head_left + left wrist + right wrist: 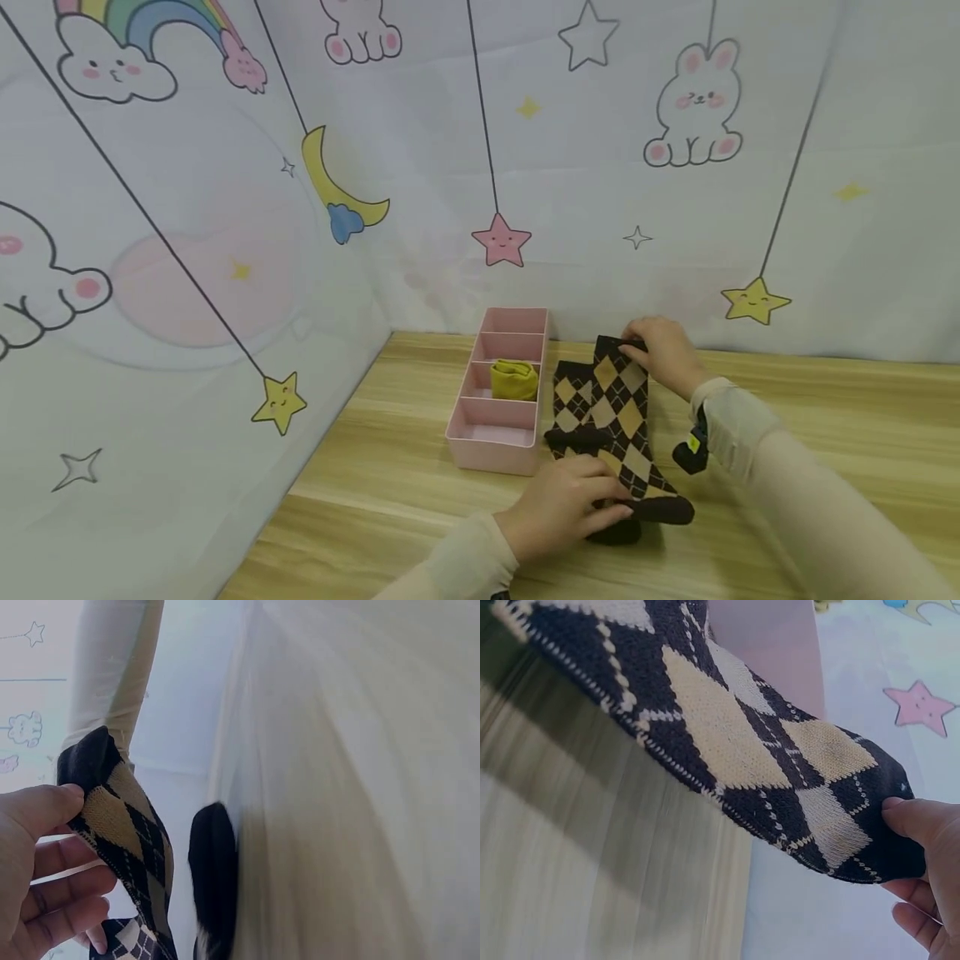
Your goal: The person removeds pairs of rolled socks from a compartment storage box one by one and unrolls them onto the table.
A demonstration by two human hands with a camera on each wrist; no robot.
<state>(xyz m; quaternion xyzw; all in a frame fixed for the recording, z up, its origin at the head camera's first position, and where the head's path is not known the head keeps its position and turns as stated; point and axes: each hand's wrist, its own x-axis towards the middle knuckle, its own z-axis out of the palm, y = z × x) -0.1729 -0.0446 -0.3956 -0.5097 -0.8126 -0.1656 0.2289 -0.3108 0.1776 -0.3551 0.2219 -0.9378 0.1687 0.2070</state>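
Argyle sock point(621, 396) stretches between left fingers point(71, 891) and right fingers point(916, 924), seemingly pinched.

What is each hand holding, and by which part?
A sock: the right hand pinches its dark cuff, the left hand its dark near end.

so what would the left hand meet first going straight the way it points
The left hand would probably first meet the rounded black end of a black-and-tan argyle knit sock, just ahead in the head view, though relative height is unclear.
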